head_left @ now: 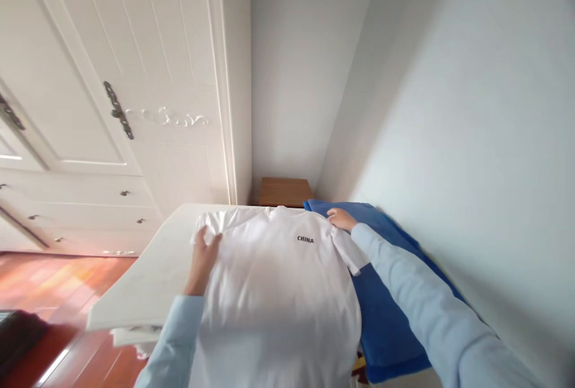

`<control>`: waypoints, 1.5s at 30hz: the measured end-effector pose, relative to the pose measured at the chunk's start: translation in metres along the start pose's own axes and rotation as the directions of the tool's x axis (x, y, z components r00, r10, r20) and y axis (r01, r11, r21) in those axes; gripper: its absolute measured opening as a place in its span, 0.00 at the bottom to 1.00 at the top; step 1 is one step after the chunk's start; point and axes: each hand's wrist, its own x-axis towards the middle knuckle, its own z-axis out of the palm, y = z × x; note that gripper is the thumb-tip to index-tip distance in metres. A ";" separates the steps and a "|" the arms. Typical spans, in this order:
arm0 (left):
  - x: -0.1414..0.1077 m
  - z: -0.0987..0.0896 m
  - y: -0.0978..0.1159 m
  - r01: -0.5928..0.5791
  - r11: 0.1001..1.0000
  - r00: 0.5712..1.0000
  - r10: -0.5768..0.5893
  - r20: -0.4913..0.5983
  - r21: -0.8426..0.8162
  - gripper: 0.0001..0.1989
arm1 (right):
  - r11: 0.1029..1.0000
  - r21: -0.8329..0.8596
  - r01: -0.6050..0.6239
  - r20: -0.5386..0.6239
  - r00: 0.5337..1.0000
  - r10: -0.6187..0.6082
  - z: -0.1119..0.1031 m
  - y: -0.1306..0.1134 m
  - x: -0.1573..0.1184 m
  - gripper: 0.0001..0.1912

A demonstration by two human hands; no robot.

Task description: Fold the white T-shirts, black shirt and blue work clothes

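Observation:
A white T-shirt (269, 274) with the dark word "CHINA" on its chest lies spread out in front of me, collar toward the far end. My left hand (205, 259) is at the sleeve on the left, thumb and fingers gripping the wrinkled cloth there. At the shoulder on the right, my right hand (342, 219) pinches the fabric, fingers curled. The right-hand sleeve hangs down below that hand, over a blue cloth (389, 322).
A white padded surface (148, 283) lies under the shirt. White cabinets (175, 47) with dark handles stand to the left. A brown wooden box or stand (286, 191) is at the far end. The pale wall (494, 136) runs along the right. A dark object (20, 340) rests on the wooden floor.

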 end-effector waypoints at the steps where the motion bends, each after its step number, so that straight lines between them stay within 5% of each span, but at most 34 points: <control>1: -0.007 0.010 -0.004 -0.037 0.998 0.997 0.033 0.076 0.060 0.25 | 0.999 -0.035 -0.009 0.011 1.000 0.009 0.003 0.008 0.000 0.14; 5: -0.026 0.045 -0.011 -0.302 0.896 0.928 0.198 0.314 0.327 0.27 | 0.991 -0.134 -0.004 0.044 0.999 0.010 0.001 0.035 -0.006 0.30; 9: -0.033 0.056 -0.015 -0.394 0.757 0.892 0.178 0.416 0.521 0.29 | 0.980 -0.190 -0.065 0.123 0.988 0.089 -0.017 0.059 -0.023 0.39; 15: -0.035 0.045 -0.017 -0.352 0.671 0.907 0.072 0.415 0.652 0.31 | 0.978 -0.146 -0.147 0.208 0.962 0.176 -0.034 0.077 -0.049 0.16; 23: -0.037 0.012 -0.010 -0.334 0.582 0.899 -0.040 0.436 0.741 0.33 | 0.992 0.079 -0.098 0.052 0.994 0.094 -0.039 0.054 -0.038 0.11; 28: -0.017 -0.005 0.013 -0.271 0.608 0.881 -0.156 0.447 0.746 0.32 | 0.990 0.120 -0.072 -0.041 0.996 0.078 -0.033 0.034 -0.031 0.10; 32: -0.005 0.023 0.037 -0.371 0.627 0.904 0.074 0.422 0.685 0.30 | 0.922 0.340 -0.185 0.019 0.982 0.190 -0.023 0.021 -0.036 0.14; 35: -0.007 0.064 0.045 -0.546 0.628 0.809 0.223 0.544 0.555 0.32 | 0.810 0.509 -0.292 0.082 0.953 0.293 -0.021 0.012 -0.039 0.18; 39: -0.020 0.112 0.039 -0.661 0.627 0.679 0.265 0.685 0.412 0.34 | 0.757 0.608 -0.240 0.013 0.956 0.292 -0.008 -0.010 -0.050 0.14; 42: -0.027 0.129 0.028 -0.664 0.626 0.689 0.303 0.658 0.408 0.33 | 0.675 0.716 -0.175 0.156 0.984 0.090 0.016 -0.035 -0.072 0.24; 45: -0.029 0.133 0.017 -0.676 0.614 0.700 0.365 0.614 0.406 0.32 | 0.748 0.662 -0.038 0.270 0.944 -0.192 0.042 -0.053 -0.089 0.38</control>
